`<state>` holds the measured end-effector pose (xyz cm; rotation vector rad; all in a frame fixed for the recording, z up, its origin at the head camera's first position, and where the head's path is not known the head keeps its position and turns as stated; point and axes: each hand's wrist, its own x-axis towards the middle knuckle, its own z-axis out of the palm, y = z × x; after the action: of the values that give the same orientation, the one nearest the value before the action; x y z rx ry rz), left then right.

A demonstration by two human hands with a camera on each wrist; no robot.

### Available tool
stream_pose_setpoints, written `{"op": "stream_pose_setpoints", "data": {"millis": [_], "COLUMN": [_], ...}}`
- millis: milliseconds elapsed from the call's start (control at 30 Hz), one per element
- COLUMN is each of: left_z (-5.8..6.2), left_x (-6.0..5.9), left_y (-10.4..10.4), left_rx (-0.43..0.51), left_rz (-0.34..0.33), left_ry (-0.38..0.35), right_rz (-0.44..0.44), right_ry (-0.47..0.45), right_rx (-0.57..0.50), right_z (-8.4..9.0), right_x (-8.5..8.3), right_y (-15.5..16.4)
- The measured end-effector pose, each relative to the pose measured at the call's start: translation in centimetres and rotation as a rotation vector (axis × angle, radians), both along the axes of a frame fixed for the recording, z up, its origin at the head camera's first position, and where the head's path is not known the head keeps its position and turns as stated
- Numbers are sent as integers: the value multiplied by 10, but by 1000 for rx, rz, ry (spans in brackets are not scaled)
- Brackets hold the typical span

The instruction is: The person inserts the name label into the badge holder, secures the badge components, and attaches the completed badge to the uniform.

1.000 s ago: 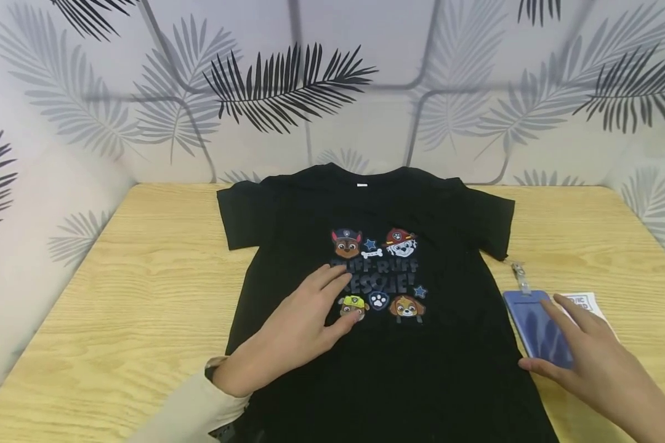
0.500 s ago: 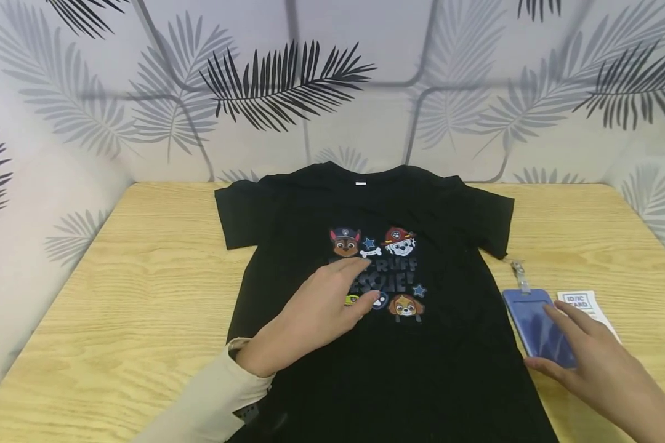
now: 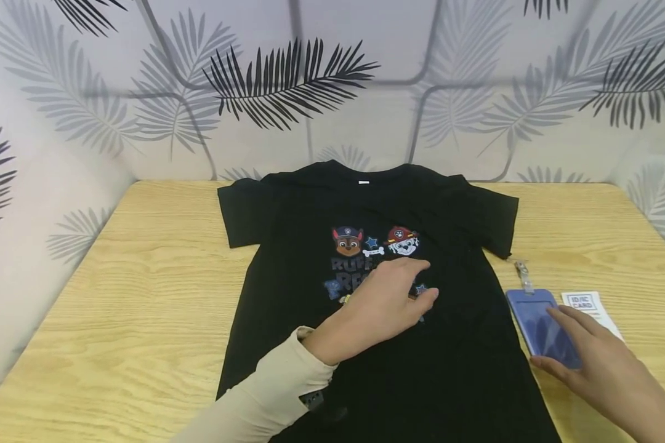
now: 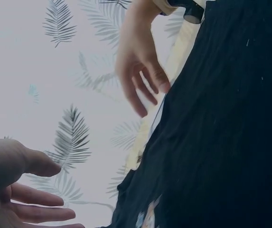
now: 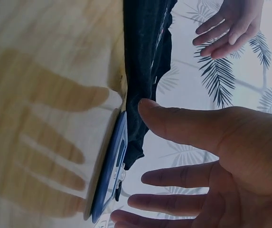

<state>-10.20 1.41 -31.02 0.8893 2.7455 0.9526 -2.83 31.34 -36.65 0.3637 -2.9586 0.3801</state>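
Note:
A black T-shirt (image 3: 399, 369) with cartoon dog faces lies spread out, neckline at the far side. Above its print hovers my left hand (image 3: 385, 307), fingers relaxed and holding nothing; in the left wrist view this hand (image 4: 22, 190) shows spread fingers. On the right, my right hand (image 3: 604, 363) is over a blue badge holder (image 3: 537, 314) with a metal clip (image 3: 522, 269). The right wrist view shows the right hand's thumb and fingers (image 5: 173, 175) spread above the badge holder (image 5: 111, 166), a gap between them.
A white printed card (image 3: 590, 307) marked ID/IC CARD lies right of the badge holder, partly behind the right hand. The wooden table (image 3: 144, 295) meets a leaf-patterned backdrop (image 3: 366, 123) at its far edge.
My left hand has moved to the right across the shirt's print, from its left part toward its right side. My right hand has stayed near the badge holder, almost unmoved.

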Motion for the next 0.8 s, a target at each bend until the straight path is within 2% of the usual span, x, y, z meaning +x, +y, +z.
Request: {"op": "stream_pose_setpoints", "data": {"millis": [233, 433, 667, 800], "left_z": [-10, -13, -14, -16], "left_x": [2, 1, 1, 0], "left_y": [30, 52, 73, 86], "left_rx": [-23, -42, -164, -220], "left_rz": [-26, -53, -153, -185], "left_ry": [18, 15, 84, 114], "right_rz": [0, 3, -7, -13], "right_ry": [-10, -13, -5, 0], "right_rx": [7, 10, 4, 6], "right_z": [0, 0, -2, -3], "right_x": [-3, -3, -3, -3], "right_y": [-2, -3, -1, -2]}}
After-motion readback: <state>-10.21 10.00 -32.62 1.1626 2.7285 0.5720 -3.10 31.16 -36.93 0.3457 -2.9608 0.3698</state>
